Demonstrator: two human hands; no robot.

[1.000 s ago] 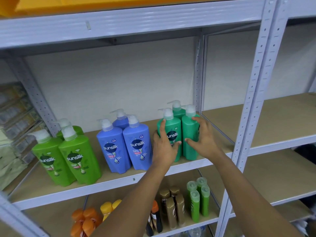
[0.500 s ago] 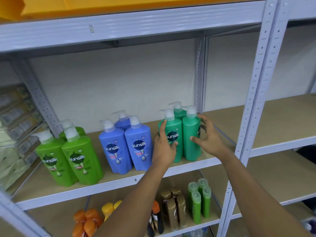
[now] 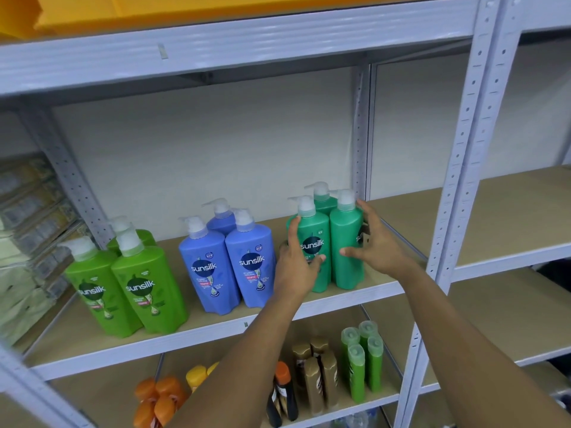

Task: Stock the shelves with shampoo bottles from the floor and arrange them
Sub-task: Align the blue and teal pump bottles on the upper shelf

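Three teal pump bottles (image 3: 346,242) stand clustered at the right end of the middle shelf (image 3: 216,332), close to its front edge, two in front and one behind. The left hand (image 3: 295,264) wraps the front-left bottle from its left side, index finger lying up along the shoulder and thumb pressed across the label. The right hand (image 3: 375,242) reaches in from the right, fingers spread and only lightly bent around the side of the front-right bottle, thumb pointing at its front; whether it actually touches the bottle is unclear. Both forearms rise from the lower edge of view. Further left on the same shelf stand three blue pump bottles (image 3: 228,267), then light green pump bottles (image 3: 129,288) near the left end. The shelf below carries small green bottles (image 3: 363,362), brown bottles (image 3: 315,375) and orange bottles (image 3: 160,400). Grey perforated uprights (image 3: 463,180) frame the unit against a white wall (image 3: 200,143), with a yellow bin (image 3: 154,10) on the top shelf.
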